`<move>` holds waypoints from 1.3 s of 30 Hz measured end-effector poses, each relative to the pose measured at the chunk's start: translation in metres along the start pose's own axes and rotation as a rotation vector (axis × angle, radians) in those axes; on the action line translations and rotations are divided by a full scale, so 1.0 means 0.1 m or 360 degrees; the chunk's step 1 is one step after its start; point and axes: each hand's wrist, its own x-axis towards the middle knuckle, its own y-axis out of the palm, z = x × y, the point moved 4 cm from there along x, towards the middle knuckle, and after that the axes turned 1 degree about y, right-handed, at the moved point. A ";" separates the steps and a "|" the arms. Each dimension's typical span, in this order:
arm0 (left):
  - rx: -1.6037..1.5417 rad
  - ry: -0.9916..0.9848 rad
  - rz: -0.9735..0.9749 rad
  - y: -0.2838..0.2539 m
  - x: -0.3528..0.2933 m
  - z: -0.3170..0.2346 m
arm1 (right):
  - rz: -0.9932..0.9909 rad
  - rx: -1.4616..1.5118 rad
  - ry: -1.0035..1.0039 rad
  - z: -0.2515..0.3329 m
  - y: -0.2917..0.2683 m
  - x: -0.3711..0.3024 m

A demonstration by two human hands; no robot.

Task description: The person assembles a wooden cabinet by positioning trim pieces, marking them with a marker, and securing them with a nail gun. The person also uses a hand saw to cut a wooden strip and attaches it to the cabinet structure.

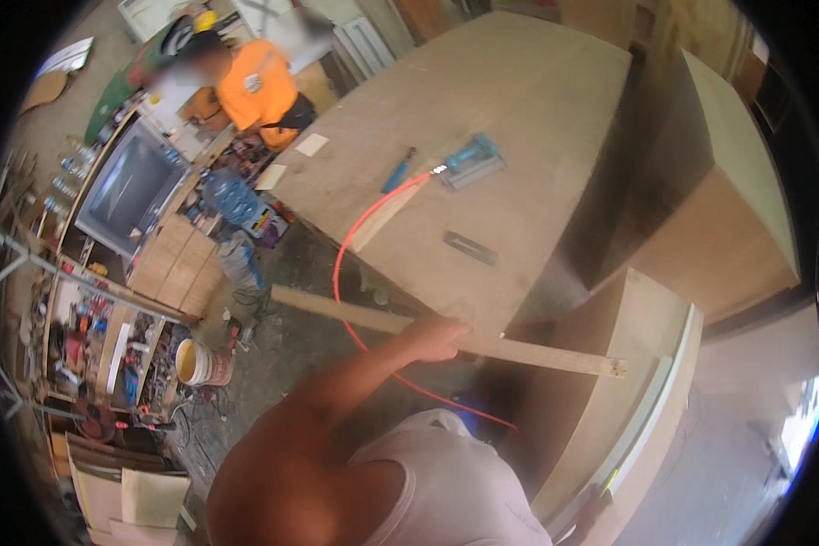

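My left hand (437,338) is closed around a long, narrow wooden strip (555,353), near its middle. The strip runs crosswise just at the near end of a large plywood-topped table (537,91). Its right end lies in front of a plywood box-like panel (601,400). My right hand does not show. On the tabletop rests a blue air nailer (473,162), joined to an orange-red hose (338,264) that drops over the edge and passes by my left forearm. A blue-handled tool (398,175) and a flat grey slotted piece (470,247) lie near the nailer.
Another person in an orange shirt (259,86) is beyond the table's left side. A large blue bottle (230,196), a white bucket (202,362) and cluttered shelving (168,259) stand to the left. A big plywood cabinet (719,218) stands at the right.
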 end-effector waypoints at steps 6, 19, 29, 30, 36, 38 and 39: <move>-0.0381 -0.0330 -0.0231 0.33 -1.46 0.40 | -0.0211 -0.0962 -0.0673 -0.41 0.10 0.34; -0.0786 -0.0863 -0.0724 0.56 -3.34 1.86 | -0.0016 -0.0751 -0.1336 2.16 2.25 -1.39; -0.1338 -0.1358 -0.0843 -0.12 -4.75 2.80 | 0.1428 -0.1301 -0.0598 2.97 5.51 -3.59; -0.1189 -0.1355 -0.0848 -0.29 -4.84 2.84 | 0.1598 -0.1281 -0.0701 2.73 6.09 -3.63; -0.0884 -0.1460 -0.1068 -0.24 -5.35 3.62 | 0.2038 -0.0617 -0.0295 3.04 8.03 -4.98; -0.0743 -0.1480 -0.1058 -0.39 -5.31 3.72 | 0.2063 -0.0606 -0.0213 3.25 8.28 -5.03; -0.0899 -0.1505 -0.1081 -0.46 -5.26 3.75 | 0.2047 -0.0602 -0.0167 3.34 8.38 -5.04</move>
